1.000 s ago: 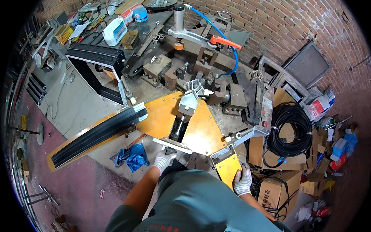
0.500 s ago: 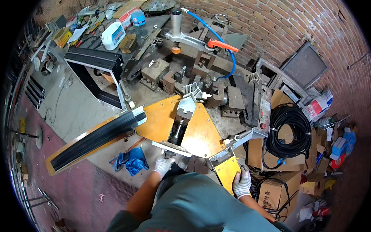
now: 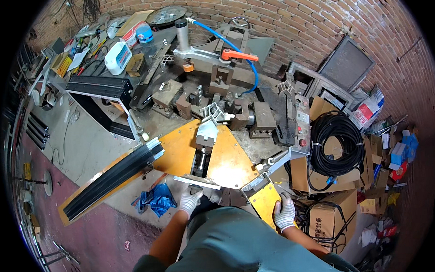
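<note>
Both my hands wear white striped work gloves. My left hand is closed just below a pale metal bar at the front of the machine; what its fingers wrap round is hidden. My right hand grips the right edge of a yellow board, which slants toward me. Between the hands, orange-yellow plates flank a slot with a metal rod. At the slot's far end stands a silvery clamp block. A black profile lies along the left support arm, apart from both hands.
A black rectangular frame stands on the bench at left. An orange lever and blue air hose rise behind the plates. To the right are coiled black hose and cardboard boxes. A blue plastic bag lies left of my hand.
My view has shifted a little, so the bench and machine sit farther left in the picture. Both hands keep their holds, and no object has visibly been moved.
</note>
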A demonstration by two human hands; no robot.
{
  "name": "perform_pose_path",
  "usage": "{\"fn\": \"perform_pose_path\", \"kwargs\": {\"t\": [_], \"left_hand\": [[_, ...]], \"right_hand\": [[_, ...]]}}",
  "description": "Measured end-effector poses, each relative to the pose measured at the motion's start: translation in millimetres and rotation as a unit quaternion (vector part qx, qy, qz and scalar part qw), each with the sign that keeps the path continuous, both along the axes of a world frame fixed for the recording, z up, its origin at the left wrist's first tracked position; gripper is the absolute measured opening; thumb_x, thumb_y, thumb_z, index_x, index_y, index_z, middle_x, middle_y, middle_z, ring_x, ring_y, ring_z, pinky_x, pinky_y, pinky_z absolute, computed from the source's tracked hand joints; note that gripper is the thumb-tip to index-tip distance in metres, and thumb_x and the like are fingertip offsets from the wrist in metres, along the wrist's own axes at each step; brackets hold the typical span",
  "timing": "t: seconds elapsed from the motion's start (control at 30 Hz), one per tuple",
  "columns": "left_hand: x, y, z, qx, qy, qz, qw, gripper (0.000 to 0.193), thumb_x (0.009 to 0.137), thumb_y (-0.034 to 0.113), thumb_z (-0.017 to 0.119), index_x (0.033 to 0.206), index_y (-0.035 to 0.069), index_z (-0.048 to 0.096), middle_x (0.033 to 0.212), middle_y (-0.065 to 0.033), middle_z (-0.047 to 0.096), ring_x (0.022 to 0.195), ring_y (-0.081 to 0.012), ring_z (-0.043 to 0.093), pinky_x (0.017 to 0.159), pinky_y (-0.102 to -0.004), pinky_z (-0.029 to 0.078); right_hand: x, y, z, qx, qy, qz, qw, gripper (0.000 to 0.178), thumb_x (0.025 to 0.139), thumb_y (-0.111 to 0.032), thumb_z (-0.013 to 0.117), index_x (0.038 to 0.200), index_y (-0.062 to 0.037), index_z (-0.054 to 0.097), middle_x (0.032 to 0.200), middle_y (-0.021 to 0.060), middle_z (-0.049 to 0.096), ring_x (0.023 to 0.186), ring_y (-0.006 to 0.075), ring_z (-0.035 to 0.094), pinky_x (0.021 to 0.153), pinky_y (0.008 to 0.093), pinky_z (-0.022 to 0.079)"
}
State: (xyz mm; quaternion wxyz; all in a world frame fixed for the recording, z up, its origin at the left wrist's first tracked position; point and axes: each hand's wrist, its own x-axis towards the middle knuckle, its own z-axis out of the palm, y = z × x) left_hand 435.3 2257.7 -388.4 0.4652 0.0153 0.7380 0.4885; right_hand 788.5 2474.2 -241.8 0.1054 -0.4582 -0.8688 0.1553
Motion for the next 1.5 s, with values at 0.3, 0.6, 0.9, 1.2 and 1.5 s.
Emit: {"fn": "perform_pose_path", "kwargs": {"t": [0.3,0.6,0.9,1.2,1.5], "left_hand": [[-10.7,-1.3,6.6,0.135,-0.367,0.095,0.915,0.023,0.084,0.009,0.078,0.102,0.009,0.065,0.081,-0.0001,0.064,0.069,-0.0138,0.061,0.058,-0.0302,0.050],[-15.5,2.0,6.6,0.086,-0.301,0.057,0.948,0.019,0.081,0.011,0.081,0.094,0.009,0.067,0.077,-0.0030,0.065,0.057,-0.0142,0.060,0.054,-0.0347,0.053],[-28.5,-13.8,-32.6,0.225,-0.468,0.004,0.855,0.026,0.082,0.013,0.079,0.105,0.005,0.067,0.094,-0.0071,0.073,0.081,-0.0200,0.070,0.078,-0.0355,0.056],[-28.6,-6.6,-3.3,0.209,-0.486,0.014,0.848,0.015,0.087,0.008,0.076,0.095,0.010,0.064,0.083,-0.0034,0.065,0.075,-0.0163,0.062,0.066,-0.0363,0.051],[-22.4,-12.4,-39.6,0.111,-0.164,-0.051,0.979,0.018,0.087,0.021,0.076,0.098,0.008,0.070,0.086,-0.0042,0.070,0.071,-0.0205,0.066,0.068,-0.0395,0.056]], "right_hand": [[5.7,-0.1,-4.4,0.016,0.019,0.000,1.000,0.041,0.095,-0.020,0.059,0.129,0.0020,0.055,0.131,0.0262,0.057,0.113,0.0453,0.057,0.100,0.0522,0.045],[4.8,1.5,-2.0,-0.010,0.007,-0.020,1.000,0.040,0.094,-0.018,0.059,0.128,0.0020,0.056,0.131,0.0246,0.057,0.115,0.0438,0.056,0.100,0.0509,0.045],[5.2,1.8,1.6,-0.013,0.009,-0.023,1.000,0.039,0.094,-0.017,0.059,0.128,0.0023,0.056,0.131,0.0248,0.058,0.115,0.0444,0.056,0.100,0.0503,0.045],[4.9,3.3,0.2,-0.018,0.007,-0.025,0.999,0.038,0.093,-0.018,0.059,0.126,0.0017,0.058,0.131,0.0238,0.058,0.114,0.0436,0.056,0.100,0.0499,0.045],[3.9,3.1,1.4,-0.028,-0.010,-0.028,0.999,0.040,0.092,-0.018,0.060,0.126,0.0027,0.057,0.128,0.0254,0.058,0.114,0.0445,0.056,0.102,0.0508,0.044]]}}
